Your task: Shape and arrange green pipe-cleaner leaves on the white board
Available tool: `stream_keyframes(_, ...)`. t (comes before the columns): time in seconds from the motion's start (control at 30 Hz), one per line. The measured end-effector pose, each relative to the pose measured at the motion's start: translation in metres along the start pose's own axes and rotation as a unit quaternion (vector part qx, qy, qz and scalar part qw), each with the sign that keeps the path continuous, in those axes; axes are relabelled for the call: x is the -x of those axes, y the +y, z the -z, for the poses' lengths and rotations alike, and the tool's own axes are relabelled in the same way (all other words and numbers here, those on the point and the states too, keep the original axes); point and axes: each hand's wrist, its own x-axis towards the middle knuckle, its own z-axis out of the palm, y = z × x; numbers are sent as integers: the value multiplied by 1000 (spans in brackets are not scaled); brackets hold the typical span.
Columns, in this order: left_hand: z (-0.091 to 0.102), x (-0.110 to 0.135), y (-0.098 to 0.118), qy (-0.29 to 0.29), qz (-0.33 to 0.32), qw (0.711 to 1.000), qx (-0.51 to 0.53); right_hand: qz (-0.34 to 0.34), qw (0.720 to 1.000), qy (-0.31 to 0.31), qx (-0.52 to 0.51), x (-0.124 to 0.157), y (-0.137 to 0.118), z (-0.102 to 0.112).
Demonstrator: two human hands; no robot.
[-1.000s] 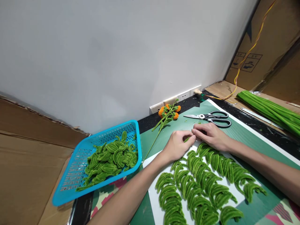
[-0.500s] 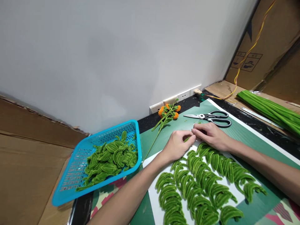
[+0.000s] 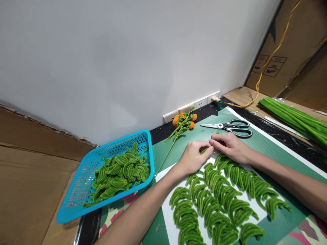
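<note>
My left hand (image 3: 193,157) and my right hand (image 3: 230,145) meet fingertip to fingertip over the far end of a white sheet (image 3: 168,204). Both pinch a small green pipe-cleaner piece (image 3: 204,151) between them. Several folded green pipe-cleaner leaves (image 3: 217,200) lie in rows on the sheet just in front of my hands. Black-handled scissors (image 3: 230,127) rest on the green mat (image 3: 199,134) just beyond my right hand.
A blue basket (image 3: 79,190) heaped with green leaves sits at the left. A stem with orange blossoms (image 3: 182,123) lies near the wall and its socket strip (image 3: 194,104). A bundle of straight green pipe cleaners (image 3: 293,119) lies at the right, by cardboard boxes.
</note>
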Motion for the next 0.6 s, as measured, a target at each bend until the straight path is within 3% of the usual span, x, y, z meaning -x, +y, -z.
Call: stream_keyframes(0.6, -1, -1, -1, 1, -4, 1000, -1, -7, 1000, 0, -2, 0, 1, 1)
